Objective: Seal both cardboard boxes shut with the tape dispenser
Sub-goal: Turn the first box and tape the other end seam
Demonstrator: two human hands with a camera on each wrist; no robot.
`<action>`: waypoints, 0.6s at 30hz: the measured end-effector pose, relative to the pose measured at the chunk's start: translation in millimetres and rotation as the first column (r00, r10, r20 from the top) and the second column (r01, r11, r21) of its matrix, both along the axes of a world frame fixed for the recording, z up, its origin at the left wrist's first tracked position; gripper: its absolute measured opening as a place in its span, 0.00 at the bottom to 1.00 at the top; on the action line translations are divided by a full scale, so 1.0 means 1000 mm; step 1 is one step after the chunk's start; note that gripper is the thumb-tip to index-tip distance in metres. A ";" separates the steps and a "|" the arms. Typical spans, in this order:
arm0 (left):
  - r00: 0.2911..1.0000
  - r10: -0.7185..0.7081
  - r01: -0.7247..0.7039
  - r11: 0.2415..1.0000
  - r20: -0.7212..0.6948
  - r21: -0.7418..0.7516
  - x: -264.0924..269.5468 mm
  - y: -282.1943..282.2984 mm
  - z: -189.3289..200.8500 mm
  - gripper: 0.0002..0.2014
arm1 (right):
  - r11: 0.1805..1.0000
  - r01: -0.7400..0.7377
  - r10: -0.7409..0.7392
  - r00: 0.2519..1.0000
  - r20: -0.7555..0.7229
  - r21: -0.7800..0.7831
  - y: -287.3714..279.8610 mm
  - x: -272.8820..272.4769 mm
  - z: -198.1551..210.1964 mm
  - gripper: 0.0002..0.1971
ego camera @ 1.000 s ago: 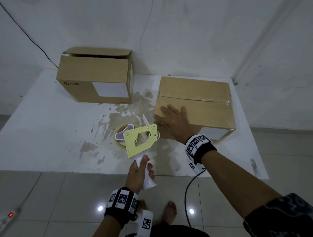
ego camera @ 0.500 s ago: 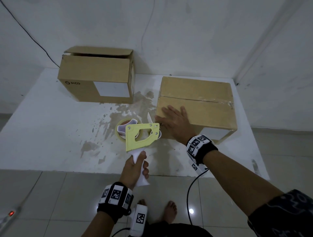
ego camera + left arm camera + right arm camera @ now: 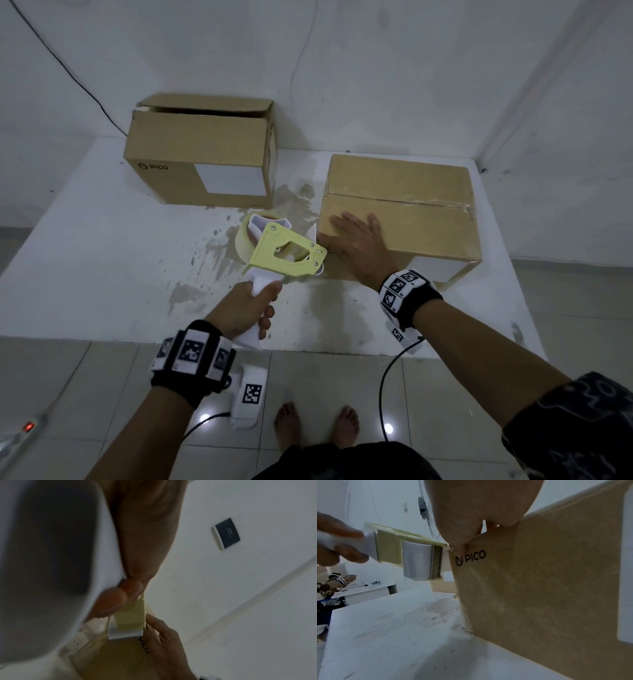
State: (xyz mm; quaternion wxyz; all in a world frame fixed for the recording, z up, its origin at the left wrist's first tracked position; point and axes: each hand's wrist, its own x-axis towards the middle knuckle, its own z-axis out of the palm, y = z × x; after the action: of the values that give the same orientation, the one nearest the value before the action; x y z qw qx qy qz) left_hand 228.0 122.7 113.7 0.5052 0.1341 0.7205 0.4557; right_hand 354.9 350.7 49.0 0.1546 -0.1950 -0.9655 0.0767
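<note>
My left hand (image 3: pixel 253 308) grips the white handle of the yellow tape dispenser (image 3: pixel 284 253). The dispenser's head sits at the near left corner of the right cardboard box (image 3: pixel 400 212). Clear tape runs along that box's closed top seam. My right hand (image 3: pixel 356 240) lies flat on the box's near left top, fingers straight. In the right wrist view the dispenser's (image 3: pixel 412 555) toothed blade is just left of the box's (image 3: pixel 539 588) PICO-marked face. The left cardboard box (image 3: pixel 202 161) stands at the back with its top flap ajar.
Both boxes stand on a low white platform (image 3: pixel 102 257) with a brown stain in the middle, against a white wall. A power strip (image 3: pixel 20 431) and a black cable (image 3: pixel 387 394) lie on the tiled floor by my bare feet. Another person (image 3: pixel 332 585) sits far off.
My left hand has carried the dispenser away from me, bringing its head up to the right box's near left corner. My right hand has stayed flat on the box.
</note>
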 end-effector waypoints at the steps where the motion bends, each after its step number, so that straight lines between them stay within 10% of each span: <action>1: 0.999 -0.025 0.024 1.000 -0.030 -0.013 -0.001 -0.001 -0.002 0.15 | 1.000 -0.001 0.001 1.000 0.004 -0.012 0.000 0.000 0.000 0.20; 6: 0.982 -0.188 0.183 0.968 -0.018 -0.170 0.038 -0.039 -0.043 0.15 | 0.999 -0.014 0.013 1.000 -0.022 -0.041 0.001 0.000 0.003 0.22; 18: 0.986 0.070 -0.088 0.990 0.151 0.110 0.033 -0.071 -0.008 0.15 | 0.991 0.023 -0.032 0.997 -0.070 -0.132 -0.009 0.003 0.012 0.25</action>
State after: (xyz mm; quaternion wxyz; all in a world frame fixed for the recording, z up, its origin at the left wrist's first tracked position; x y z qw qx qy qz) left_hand 261.4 51.8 106.1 0.5296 0.1008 0.6584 0.5252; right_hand 357.7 341.3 61.0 0.1771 -0.2152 -0.9494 0.1446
